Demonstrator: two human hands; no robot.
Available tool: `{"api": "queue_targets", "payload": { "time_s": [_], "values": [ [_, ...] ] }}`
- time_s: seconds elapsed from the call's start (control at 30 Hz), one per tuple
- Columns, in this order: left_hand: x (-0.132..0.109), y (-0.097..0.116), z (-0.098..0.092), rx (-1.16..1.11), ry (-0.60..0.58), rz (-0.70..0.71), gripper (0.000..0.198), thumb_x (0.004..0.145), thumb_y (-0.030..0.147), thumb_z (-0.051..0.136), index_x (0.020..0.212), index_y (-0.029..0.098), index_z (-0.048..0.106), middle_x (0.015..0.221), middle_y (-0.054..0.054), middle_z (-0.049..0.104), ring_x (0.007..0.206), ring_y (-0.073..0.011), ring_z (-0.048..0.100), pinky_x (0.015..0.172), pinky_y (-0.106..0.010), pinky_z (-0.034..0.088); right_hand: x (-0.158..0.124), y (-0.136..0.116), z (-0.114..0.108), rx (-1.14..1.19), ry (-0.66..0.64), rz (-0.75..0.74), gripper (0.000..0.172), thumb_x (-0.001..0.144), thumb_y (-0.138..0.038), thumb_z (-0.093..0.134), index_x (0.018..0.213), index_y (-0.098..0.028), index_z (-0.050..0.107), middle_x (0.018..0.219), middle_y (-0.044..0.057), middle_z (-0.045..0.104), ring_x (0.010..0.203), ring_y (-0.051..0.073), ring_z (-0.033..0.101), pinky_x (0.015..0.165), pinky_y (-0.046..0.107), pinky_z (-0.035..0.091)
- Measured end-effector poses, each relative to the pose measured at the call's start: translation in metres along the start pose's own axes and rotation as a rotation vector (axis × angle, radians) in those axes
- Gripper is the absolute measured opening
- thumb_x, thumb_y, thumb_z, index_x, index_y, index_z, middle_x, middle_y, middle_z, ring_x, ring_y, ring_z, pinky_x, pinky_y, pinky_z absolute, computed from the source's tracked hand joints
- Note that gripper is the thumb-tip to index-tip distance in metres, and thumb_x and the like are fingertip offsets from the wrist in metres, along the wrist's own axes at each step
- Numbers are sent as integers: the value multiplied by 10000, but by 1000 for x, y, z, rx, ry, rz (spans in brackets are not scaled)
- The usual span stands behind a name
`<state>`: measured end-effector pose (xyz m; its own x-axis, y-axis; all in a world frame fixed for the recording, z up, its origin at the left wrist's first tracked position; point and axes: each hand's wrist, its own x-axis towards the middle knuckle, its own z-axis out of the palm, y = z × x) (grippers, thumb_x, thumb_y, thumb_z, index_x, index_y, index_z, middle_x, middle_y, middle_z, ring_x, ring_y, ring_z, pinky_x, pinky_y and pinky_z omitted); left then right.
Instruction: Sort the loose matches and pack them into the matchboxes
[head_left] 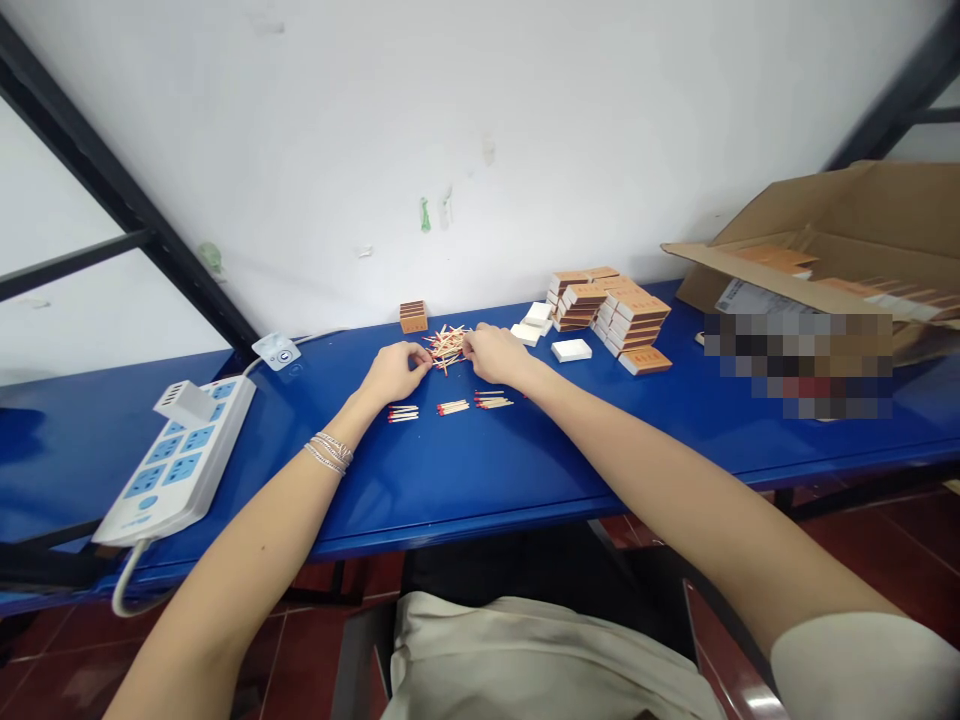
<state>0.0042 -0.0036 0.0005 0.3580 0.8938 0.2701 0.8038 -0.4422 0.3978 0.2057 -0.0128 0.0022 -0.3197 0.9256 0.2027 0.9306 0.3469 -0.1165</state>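
Head: L hand (394,372), R hand (495,352) grip unclear

bright, even light | soft shadows | edges bowed (wide lens) | sharp

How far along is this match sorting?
Done: three small bundles of matches lie in a row on the blue table. In hand: the left hand and right hand both pick at the loose pile. Left: that pile holds many unsorted matches, and white trays wait beside the stacked matchboxes.
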Motion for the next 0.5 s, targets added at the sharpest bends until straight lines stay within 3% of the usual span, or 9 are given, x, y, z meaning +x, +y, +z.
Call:
{"api": "queue_targets", "payload": {
  "time_s": [0.17, 0.27, 0.5],
  "values": [
    [0, -2, -1, 21, -4, -11, 89, 776, 224, 625, 808, 193, 702, 847, -58, 732, 700, -184, 617, 729, -303, 471, -3, 11, -9, -16, -70, -2, 225, 844, -125, 511, 986, -138, 686, 1137, 181, 651, 1007, 283, 625, 833, 344, 430],
    [0, -3, 0, 27, -8, -10, 76, 781, 234, 624, 797, 196, 687, 843, -59, 720, 717, -189, 615, 723, -302, 469, -6, 8, -13, 91, -124, -30, 217, 814, -106, 526, 936, -152, 699, 1043, 140, 710, 966, 265, 646, 804, 318, 440],
    [1, -10, -1, 51, -21, -8, 87, 826, 244, 583, 830, 188, 650, 885, -73, 700, 771, -199, 608, 759, -311, 461, -18, -23, -14, 399, -272, -287, 236, 694, -43, 561, 834, -150, 718, 820, 45, 741, 715, 143, 642, 638, 209, 442]
  ]
}}
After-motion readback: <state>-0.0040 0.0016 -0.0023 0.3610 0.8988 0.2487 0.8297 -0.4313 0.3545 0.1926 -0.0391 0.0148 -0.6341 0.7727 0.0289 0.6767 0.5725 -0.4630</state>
